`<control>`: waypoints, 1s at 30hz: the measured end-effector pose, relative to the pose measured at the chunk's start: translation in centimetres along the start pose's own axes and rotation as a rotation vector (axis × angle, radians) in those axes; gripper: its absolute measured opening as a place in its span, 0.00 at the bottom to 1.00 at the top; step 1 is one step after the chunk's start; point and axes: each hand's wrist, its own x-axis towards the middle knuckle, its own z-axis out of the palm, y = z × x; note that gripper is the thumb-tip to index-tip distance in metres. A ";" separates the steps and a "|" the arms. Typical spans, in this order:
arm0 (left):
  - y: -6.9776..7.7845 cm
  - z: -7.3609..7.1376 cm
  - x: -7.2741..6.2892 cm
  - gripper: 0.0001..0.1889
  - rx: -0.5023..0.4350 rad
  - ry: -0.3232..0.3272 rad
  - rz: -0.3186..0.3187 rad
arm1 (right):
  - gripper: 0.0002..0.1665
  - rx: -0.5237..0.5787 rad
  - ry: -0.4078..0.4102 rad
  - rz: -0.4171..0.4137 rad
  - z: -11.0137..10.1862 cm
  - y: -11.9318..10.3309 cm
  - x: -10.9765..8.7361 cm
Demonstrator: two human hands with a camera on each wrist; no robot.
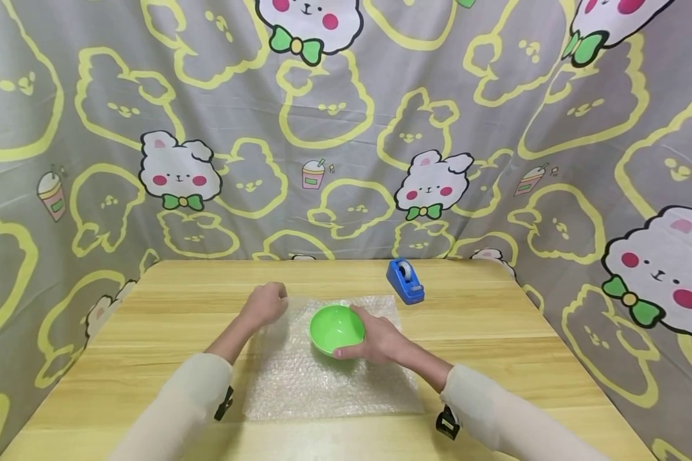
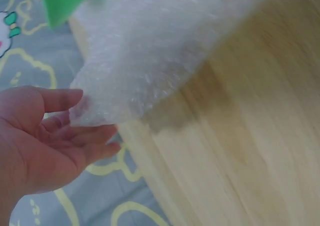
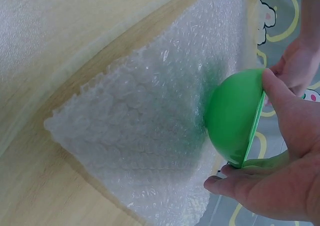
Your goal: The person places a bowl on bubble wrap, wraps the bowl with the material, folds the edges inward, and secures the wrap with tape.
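Note:
A bright green bowl (image 1: 336, 328) sits mouth up on a sheet of clear bubble wrap (image 1: 323, 396) in the head view. My right hand (image 1: 377, 336) grips the bowl from its right side; the right wrist view shows the thumb and fingers spread round its rim (image 3: 254, 131). At the sheet's far left corner is my left hand (image 1: 267, 303). Up close in the left wrist view, the left hand (image 2: 55, 136) pinches that bubble wrap corner (image 2: 102, 103), thumb above and fingers below, and the corner is lifted off the wooden table.
A blue tape dispenser (image 1: 405, 282) with a roll of tape stands on the wooden table (image 1: 484, 358), behind and right of the sheet. Grey curtains (image 1: 334, 211) printed with cartoon animals hang around the table's back and sides.

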 end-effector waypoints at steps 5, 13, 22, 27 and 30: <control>1.4 -1.1 -0.2 0.09 -0.098 -0.027 -0.001 | 0.66 -0.002 -0.002 -0.006 0.1 -0.1 0.0; 4.2 -2.4 -0.6 0.12 -0.269 -0.150 -0.069 | 0.65 -0.019 0.004 -0.026 -0.1 -0.1 0.0; 6.6 -2.1 -1.6 0.11 -0.328 -0.194 -0.063 | 0.65 -0.029 -0.001 -0.030 -0.3 -0.2 -0.1; 7.5 -1.5 -2.1 0.07 -0.346 -0.217 -0.042 | 0.64 -0.021 -0.008 -0.032 -0.3 -0.3 -0.1; 7.6 -1.2 -2.3 0.06 -0.321 -0.229 -0.023 | 0.64 -0.025 -0.011 -0.035 -0.3 -0.3 -0.2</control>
